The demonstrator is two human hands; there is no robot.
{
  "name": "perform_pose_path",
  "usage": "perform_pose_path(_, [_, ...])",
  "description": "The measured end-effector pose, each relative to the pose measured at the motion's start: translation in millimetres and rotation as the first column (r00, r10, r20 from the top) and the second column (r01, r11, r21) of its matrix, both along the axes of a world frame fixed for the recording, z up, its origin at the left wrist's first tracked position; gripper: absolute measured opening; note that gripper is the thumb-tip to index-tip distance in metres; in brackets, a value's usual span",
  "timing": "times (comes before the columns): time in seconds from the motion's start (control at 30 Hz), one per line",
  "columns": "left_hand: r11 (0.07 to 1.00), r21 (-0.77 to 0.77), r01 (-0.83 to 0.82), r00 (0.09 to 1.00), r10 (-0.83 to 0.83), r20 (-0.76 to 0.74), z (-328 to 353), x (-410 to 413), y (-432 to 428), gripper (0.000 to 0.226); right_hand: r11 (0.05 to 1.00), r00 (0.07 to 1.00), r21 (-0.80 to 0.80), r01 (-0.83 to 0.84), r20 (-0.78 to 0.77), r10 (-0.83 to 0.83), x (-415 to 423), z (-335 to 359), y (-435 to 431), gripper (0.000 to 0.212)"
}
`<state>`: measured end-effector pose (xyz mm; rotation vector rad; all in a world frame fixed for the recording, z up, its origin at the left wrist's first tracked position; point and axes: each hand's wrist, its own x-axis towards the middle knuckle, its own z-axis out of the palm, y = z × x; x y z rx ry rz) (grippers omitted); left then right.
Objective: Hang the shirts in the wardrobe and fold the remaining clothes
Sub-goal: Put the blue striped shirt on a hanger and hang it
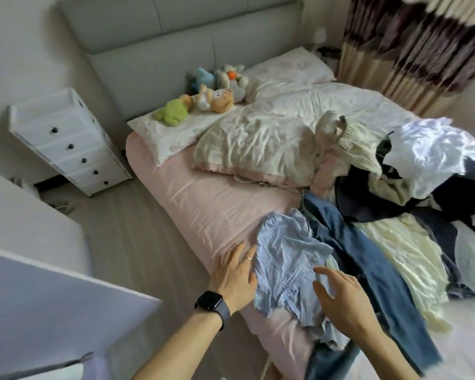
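Note:
A light blue striped shirt (pixel 285 264) lies crumpled on the near edge of the pink bed (pixel 203 204). My left hand (pixel 235 275), with a watch on its wrist and a ring, lies flat with straight fingers at the shirt's left edge. My right hand (pixel 340 297) hovers over the shirt's right side, fingers spread and slightly bent, holding nothing. Blue jeans (pixel 373 270) stretch out just right of the shirt. A cream garment (pixel 403 259) lies beyond them. A heap of dark, white and beige clothes (pixel 422 174) is piled at the right.
A rumpled duvet (pixel 258 138), pillows and several plush toys (pixel 209 94) fill the head of the bed. A white chest of drawers (pixel 66 141) stands on the floor at left. White furniture panels (pixel 39 297) stand at lower left. Patterned curtains (pixel 412 45) hang at upper right.

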<state>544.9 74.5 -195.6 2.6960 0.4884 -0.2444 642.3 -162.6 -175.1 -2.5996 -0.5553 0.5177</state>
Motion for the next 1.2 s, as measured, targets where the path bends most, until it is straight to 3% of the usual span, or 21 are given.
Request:
perform_pose_path(0.33, [0.996,0.034,-0.078,0.973,0.084,-0.214,-78.8,87.6,29.2,0.065,0.991,0.992,-0.074,-0.107,-0.075,0.102,125.1,-68.1,14.6,0.035])
perform_pose_path(0.53, [0.994,0.0,-0.107,0.928,0.1,-0.359,-169.0,130.1,52.9,0.065,0.985,0.979,-0.138,-0.104,-0.188,0.077,178.5,-150.8,62.9,0.042])
perform_pose_path(0.77, [0.995,-0.049,-0.082,0.895,0.052,-0.442,-286.8,182.1,88.3,0.068,0.985,0.965,-0.146,-0.094,-0.256,0.055,234.1,-260.9,138.0,0.078])
perform_pose_path(0.93, [0.996,-0.079,-0.04,0.881,-0.002,-0.474,-342.5,180.9,109.4,0.074,0.983,0.946,-0.184,0.006,-0.318,-0.065,269.9,-313.1,188.7,0.102])
perform_pose_path(1.0, [0.996,-0.085,-0.026,0.885,-0.017,-0.466,-351.6,179.6,112.4,0.074,0.966,0.927,-0.25,0.067,-0.342,-0.153,276.8,-324.9,201.1,0.098])
perform_pose_path(1.1, [0.991,-0.128,-0.03,0.869,-0.038,-0.493,-352.6,177.2,118.6,0.077,0.934,0.948,-0.354,0.039,-0.282,-0.146,269.9,-333.6,205.7,0.055])
perform_pose_path(1.2, [0.969,-0.224,-0.104,0.851,-0.03,-0.524,-340.3,179.9,127.4,0.071,0.96,0.943,-0.27,0.075,-0.294,-0.157,256.5,-318.4,197.0,0.032])
